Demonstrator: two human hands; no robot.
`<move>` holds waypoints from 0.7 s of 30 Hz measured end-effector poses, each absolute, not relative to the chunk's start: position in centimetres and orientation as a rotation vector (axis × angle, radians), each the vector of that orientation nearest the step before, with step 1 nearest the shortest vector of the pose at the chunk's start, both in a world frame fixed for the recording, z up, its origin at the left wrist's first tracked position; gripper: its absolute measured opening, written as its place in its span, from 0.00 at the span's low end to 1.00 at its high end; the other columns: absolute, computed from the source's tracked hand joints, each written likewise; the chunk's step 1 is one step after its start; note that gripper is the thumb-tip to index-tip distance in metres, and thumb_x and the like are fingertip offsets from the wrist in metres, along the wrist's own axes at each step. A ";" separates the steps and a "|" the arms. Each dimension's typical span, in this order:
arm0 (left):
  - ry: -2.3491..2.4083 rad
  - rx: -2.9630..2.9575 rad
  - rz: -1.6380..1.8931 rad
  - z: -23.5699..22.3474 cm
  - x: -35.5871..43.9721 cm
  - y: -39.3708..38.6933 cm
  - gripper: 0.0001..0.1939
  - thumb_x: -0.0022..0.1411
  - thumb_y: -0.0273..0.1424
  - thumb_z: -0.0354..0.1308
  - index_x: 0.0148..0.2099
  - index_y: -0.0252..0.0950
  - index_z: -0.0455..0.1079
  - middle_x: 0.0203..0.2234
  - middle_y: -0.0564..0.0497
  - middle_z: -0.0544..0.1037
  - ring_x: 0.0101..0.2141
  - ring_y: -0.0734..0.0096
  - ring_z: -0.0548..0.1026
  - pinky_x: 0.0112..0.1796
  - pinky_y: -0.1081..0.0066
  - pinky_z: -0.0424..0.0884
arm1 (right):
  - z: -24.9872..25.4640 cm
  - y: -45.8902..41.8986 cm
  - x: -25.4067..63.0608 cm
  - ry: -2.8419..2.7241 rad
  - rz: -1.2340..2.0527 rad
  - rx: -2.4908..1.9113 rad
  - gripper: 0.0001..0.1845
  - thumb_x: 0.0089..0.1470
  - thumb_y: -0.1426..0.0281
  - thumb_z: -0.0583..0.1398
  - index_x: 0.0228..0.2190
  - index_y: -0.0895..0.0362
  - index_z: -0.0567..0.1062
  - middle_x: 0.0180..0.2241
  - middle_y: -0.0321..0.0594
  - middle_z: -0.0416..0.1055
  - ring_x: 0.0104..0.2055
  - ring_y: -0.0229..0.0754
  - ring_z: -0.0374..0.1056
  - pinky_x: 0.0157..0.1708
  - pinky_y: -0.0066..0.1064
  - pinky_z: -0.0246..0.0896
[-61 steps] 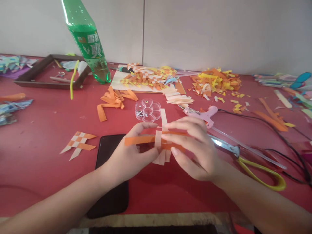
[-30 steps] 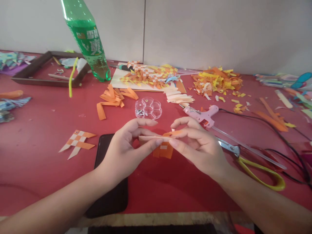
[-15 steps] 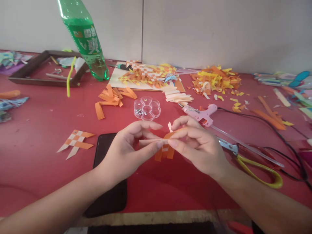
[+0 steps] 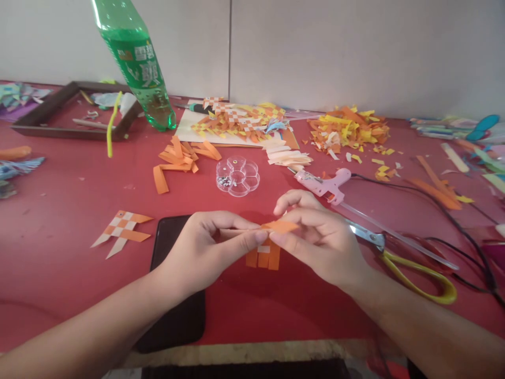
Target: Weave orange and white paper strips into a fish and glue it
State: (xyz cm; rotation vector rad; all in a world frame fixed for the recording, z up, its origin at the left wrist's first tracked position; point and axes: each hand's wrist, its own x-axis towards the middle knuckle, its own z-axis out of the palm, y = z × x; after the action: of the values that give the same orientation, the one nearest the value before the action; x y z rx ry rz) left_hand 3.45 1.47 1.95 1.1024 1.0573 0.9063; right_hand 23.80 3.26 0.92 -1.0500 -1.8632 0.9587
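Note:
Between my hands is a small woven piece of orange and white paper strips (image 4: pixel 263 258), its orange ends hanging below my fingers. My left hand (image 4: pixel 215 242) pinches its left side between thumb and fingers. With thumb and fingertips, my right hand (image 4: pixel 315 237) grips the right side, where one orange strip lies folded over toward the right. My fingers hide part of the weave. A woven orange and white paper fish (image 4: pixel 123 231) lies flat to the left, beside a black phone (image 4: pixel 173 316) under my left forearm.
A clear flower-shaped case (image 4: pixel 238 176) with small eye beads stands ahead. Orange strips (image 4: pixel 179 158) and white strips (image 4: pixel 287 153) lie behind. To the right are a pink glue gun (image 4: pixel 325 184) with its cord and yellow-handled scissors (image 4: pixel 418 273). A green bottle (image 4: pixel 138 68) stands back left.
An orange strip has been folded across the top toward the right. My left fingers have closed down on the piece, and its hanging ends have shifted slightly lower.

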 end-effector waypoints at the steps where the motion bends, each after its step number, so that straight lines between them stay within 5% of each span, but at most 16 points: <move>1: 1.056 1.085 0.900 2.0 3.4 1.4 0.05 0.57 0.33 0.67 0.30 0.38 0.81 0.27 0.51 0.84 0.30 0.69 0.81 0.32 0.76 0.76 | 0.9 3.3 23.8 -1.856 0.970 -1.053 0.06 0.55 0.64 0.64 0.28 0.51 0.78 0.38 0.40 0.67 0.45 0.45 0.67 0.42 0.40 0.67; 12: 1.012 0.898 0.890 1.6 3.8 1.6 0.04 0.55 0.35 0.69 0.32 0.40 0.82 0.29 0.51 0.85 0.29 0.74 0.79 0.33 0.77 0.74 | 1.2 3.8 23.8 -1.763 1.212 -1.068 0.08 0.55 0.62 0.64 0.27 0.52 0.76 0.39 0.38 0.63 0.38 0.38 0.64 0.33 0.31 0.65; 21: 1.017 0.877 0.891 0.6 3.6 1.9 0.12 0.59 0.38 0.66 0.42 0.38 0.81 0.38 0.46 0.84 0.40 0.63 0.80 0.45 0.67 0.75 | 0.7 5.1 24.2 -1.976 0.914 -1.151 0.10 0.61 0.63 0.58 0.32 0.50 0.77 0.42 0.39 0.68 0.48 0.43 0.66 0.50 0.41 0.63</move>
State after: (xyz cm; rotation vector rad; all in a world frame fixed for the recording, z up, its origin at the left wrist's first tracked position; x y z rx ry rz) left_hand 3.65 1.91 0.56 0.8769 1.0173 0.8908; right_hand 24.18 5.10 0.66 -1.1514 -1.9762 0.9143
